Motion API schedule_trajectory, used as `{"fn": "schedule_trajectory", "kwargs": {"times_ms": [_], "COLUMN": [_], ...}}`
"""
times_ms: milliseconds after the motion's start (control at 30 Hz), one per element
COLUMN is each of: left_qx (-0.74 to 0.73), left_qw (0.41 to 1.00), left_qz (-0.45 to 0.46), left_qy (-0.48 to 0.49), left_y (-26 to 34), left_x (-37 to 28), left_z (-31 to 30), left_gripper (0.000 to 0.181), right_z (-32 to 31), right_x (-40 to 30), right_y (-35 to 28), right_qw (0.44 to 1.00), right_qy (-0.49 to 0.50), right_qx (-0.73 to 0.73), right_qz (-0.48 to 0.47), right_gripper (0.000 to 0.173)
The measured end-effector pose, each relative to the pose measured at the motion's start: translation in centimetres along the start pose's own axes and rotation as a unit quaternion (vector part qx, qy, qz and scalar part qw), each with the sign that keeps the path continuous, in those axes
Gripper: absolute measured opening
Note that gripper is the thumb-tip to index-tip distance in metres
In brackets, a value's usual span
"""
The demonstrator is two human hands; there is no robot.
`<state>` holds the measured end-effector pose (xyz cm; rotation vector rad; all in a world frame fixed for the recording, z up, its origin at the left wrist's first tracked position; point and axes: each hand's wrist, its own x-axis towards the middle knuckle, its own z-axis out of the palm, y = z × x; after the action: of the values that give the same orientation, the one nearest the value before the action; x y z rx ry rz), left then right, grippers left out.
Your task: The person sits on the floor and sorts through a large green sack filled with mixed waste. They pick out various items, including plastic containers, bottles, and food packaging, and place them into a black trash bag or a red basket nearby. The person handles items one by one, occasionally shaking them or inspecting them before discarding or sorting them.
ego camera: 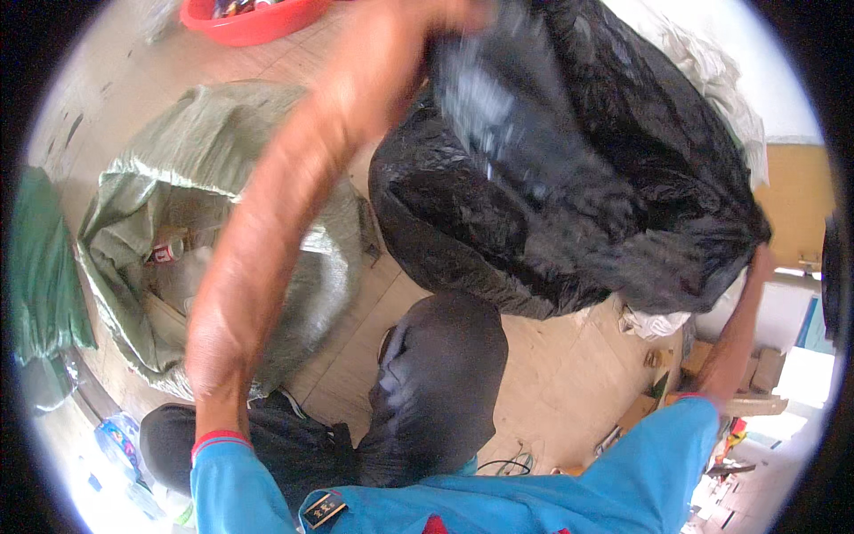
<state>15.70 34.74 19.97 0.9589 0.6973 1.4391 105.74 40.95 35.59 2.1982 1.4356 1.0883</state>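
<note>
A large black plastic bag (560,180) bulges in front of me and is held up off the floor. My left hand (464,15) grips its upper part; the hand is blurred and partly cut off by the top edge of the picture. At the bag's gathered right end is my right hand (762,257), closed on the plastic, its fingers mostly hidden. Under my left forearm stands a wide-mouthed woven sack (200,137), with a red-and-white can (167,252) and clear plastic pieces inside.
A red basin (257,27) holding small items sits at the top left. Green sacking (43,267) hangs at the left edge. White sacks (717,73) lie behind the black bag. Cardboard boxes (767,370) are at the right, and a dark cable (507,463) lies on the floor near me.
</note>
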Motion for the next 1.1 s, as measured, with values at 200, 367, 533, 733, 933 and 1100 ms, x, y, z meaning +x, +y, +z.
{"fn": "schedule_trajectory", "kwargs": {"times_ms": [200,367,533,733,933,1100], "left_qx": [0.167,0.437,0.543,0.661,0.618,0.61], "left_qw": [0.953,0.855,0.775,0.68,0.68,0.718], "left_qz": [-0.251,-0.272,-0.232,-0.319,-0.393,-0.323], "left_qy": [-0.024,-0.064,-0.226,-0.011,0.046,0.089], "left_y": [-12.1,-13.3,-8.2,-0.9,-4.5,-5.6], "left_x": [-7.1,-7.9,-9.1,-23.1,-37.1,-38.5], "left_z": [-3.2,-5.0,-13.6,-27.5,-30.1,-27.1], "left_gripper": [0.042,0.063,0.063,0.045,0.088,0.091], "right_z": [16.9,14.3,-6.1,-38.2,-53.9,-52.1], "right_x": [-19.3,-11.2,-2.7,-23.7,-44.2,-53.4], "right_y": [-10.1,-10.0,-21.7,-49.2,-73.4,-78.6], "right_qw": [0.781,0.935,0.945,0.568,0.419,0.334], "right_qy": [-0.334,-0.278,0.065,-0.159,-0.17,-0.149], "right_qx": [0.517,0.218,0.303,0.633,0.454,0.249], "right_qz": [0.108,0.036,-0.106,-0.501,-0.768,-0.897], "right_gripper": [0.062,0.052,0.045,0.02,0.054,0.069]}}
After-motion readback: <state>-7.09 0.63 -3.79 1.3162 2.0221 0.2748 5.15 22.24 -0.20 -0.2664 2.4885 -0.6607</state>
